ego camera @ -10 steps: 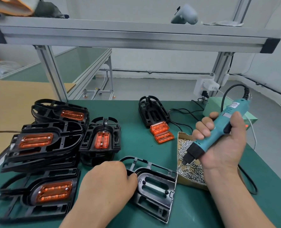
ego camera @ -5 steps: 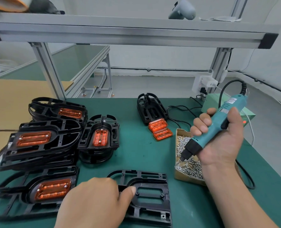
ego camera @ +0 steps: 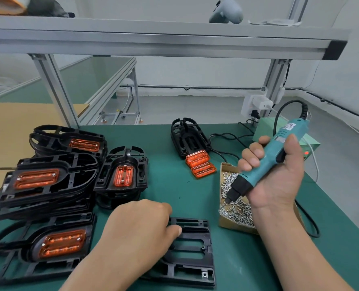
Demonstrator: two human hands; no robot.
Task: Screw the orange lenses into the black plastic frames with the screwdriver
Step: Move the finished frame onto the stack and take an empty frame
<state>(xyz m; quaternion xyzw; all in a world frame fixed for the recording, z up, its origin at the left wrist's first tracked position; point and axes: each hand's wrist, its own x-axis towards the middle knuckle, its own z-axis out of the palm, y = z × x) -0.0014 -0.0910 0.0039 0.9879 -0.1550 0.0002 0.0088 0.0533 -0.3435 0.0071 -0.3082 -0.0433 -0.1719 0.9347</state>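
An empty black frame (ego camera: pixel 192 252) lies flat at the near middle of the green mat, with no lens in it. My left hand (ego camera: pixel 137 229) rests on its left part, thumb on the frame's top edge, fingers curled over it. My right hand (ego camera: pixel 276 175) grips a teal electric screwdriver (ego camera: pixel 264 162), tip pointing down-left over a cardboard box of screws (ego camera: pixel 235 198). Two loose orange lenses (ego camera: pixel 199 163) lie beside an empty black frame (ego camera: pixel 188 137) at the back.
Several black frames with orange lenses fitted are stacked on the left (ego camera: pixel 48 181), one more near the front left (ego camera: pixel 42 246). A green power unit (ego camera: pixel 264 129) and cables sit at the back right. An aluminium rack beam (ego camera: pixel 163 45) crosses overhead.
My left hand has turned the empty frame from a slant to lie square in front of me and slid it nearer. My right hand with the screwdriver has hardly moved.
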